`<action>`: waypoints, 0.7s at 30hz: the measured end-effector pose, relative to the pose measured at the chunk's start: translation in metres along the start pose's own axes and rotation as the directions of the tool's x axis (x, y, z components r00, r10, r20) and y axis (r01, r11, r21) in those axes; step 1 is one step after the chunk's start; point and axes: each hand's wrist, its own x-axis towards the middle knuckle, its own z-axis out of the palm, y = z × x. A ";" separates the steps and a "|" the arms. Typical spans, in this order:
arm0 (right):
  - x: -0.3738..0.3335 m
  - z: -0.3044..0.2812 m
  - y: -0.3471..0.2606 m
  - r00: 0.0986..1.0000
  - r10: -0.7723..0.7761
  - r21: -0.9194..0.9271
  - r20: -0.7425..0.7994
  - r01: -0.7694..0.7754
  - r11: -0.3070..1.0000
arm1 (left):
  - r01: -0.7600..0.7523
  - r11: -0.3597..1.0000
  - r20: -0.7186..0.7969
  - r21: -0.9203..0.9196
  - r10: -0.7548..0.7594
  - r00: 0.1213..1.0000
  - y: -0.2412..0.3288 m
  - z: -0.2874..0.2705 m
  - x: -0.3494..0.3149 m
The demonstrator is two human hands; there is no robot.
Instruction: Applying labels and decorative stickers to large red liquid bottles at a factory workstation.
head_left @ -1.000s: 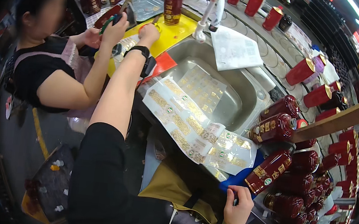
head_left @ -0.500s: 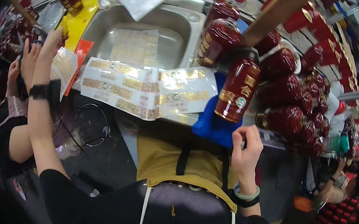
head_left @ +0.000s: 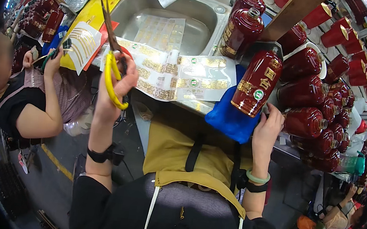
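Observation:
My left hand [head_left: 121, 82] is closed round yellow-handled scissors [head_left: 114, 81], whose dark blades point up and away over the near left side of the sink. Beside it, sheets of gold decals [head_left: 203, 78] lie along the counter's front edge. A dark red bottle with gold markings and a small green-and-white emblem [head_left: 259, 82] leans on a blue cloth [head_left: 228, 119]. At the bottle's lower right edge is my right hand [head_left: 269, 126], its thumb and forefinger apart and nothing held. Whether a fingertip touches the glass I cannot tell.
A steel sink [head_left: 206, 13] holds another decal sheet [head_left: 159, 30]. More red bottles [head_left: 303, 92] are piled at the right, and two stand behind the cloth. A wooden post [head_left: 290, 16] rises nearby. At left, a co-worker's hands [head_left: 49, 61] hold green-handled scissors near a decal sheet.
My left hand has come right and nearer with the scissors, from beyond the sink's left side. My right hand has moved up to the bottle and its fingers have uncurled. The view has shifted.

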 end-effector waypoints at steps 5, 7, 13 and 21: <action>-0.008 -0.035 -0.048 0.958 -0.145 0.329 -0.248 0.225 0.917 | 0.145 0.977 0.091 0.158 -0.161 0.983 -0.021 0.051 -0.029; -0.010 -0.039 -0.076 0.968 -0.251 0.587 -0.020 0.215 0.781 | 0.177 0.973 0.120 0.145 -0.195 0.973 -0.033 0.076 -0.032; -0.001 -0.015 -0.116 0.878 -0.388 0.894 0.280 -0.092 0.438 | 0.100 0.942 0.143 0.320 -0.152 0.978 -0.044 0.100 -0.029; -0.012 -0.009 -0.101 0.809 -0.238 0.814 0.537 -0.424 0.396 | -0.185 0.816 0.631 0.547 -0.256 0.732 -0.006 0.063 0.021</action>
